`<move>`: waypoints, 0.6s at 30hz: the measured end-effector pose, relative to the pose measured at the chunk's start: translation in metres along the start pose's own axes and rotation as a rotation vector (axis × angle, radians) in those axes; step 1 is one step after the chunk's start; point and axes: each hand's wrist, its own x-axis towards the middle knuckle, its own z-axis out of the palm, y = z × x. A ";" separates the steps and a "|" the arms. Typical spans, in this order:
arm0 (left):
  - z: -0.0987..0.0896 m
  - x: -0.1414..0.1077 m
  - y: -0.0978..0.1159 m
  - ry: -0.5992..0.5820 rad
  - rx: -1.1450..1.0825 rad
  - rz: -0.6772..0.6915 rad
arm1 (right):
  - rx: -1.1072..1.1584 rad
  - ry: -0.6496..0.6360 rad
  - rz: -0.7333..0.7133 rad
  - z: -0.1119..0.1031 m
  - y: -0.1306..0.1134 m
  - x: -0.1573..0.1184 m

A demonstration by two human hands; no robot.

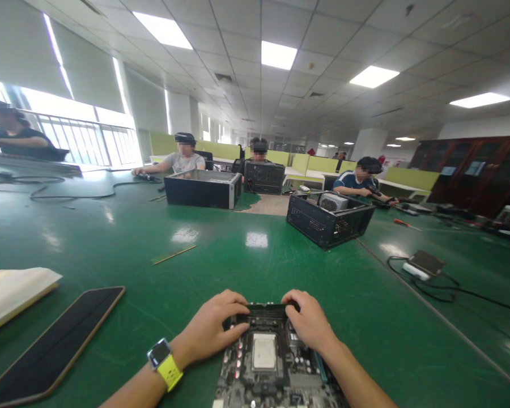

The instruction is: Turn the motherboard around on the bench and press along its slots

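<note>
Your left hand (216,322) was half open, with a gap between thumb and fingers, its fingertips at one end of a thin dark strip (267,309). Your right hand (309,322) was curled at the other end; you could not tell if it gripped. The strip was at the motherboard's (287,381) far edge, over the green table (221,272).

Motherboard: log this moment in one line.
left hand: far edge, left end | right hand: far edge, right end | motherboard: on green table | processor: uncovered
</note>
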 end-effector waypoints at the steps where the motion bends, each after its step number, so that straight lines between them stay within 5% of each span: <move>1: 0.000 0.000 0.000 0.004 -0.001 0.003 | 0.003 0.008 -0.002 0.000 0.000 0.000; 7: -0.001 -0.001 0.002 0.028 -0.032 0.037 | -0.041 0.101 -0.067 -0.017 -0.027 -0.007; 11: 0.000 -0.001 -0.002 0.148 -0.054 0.042 | -0.135 0.016 -0.222 -0.014 -0.069 -0.035; 14: 0.000 -0.001 -0.006 0.273 -0.040 0.030 | -0.233 -0.044 -0.406 0.022 -0.087 -0.058; 18: 0.000 -0.001 -0.009 0.327 -0.010 0.028 | -0.391 -0.122 -0.506 0.092 -0.082 -0.073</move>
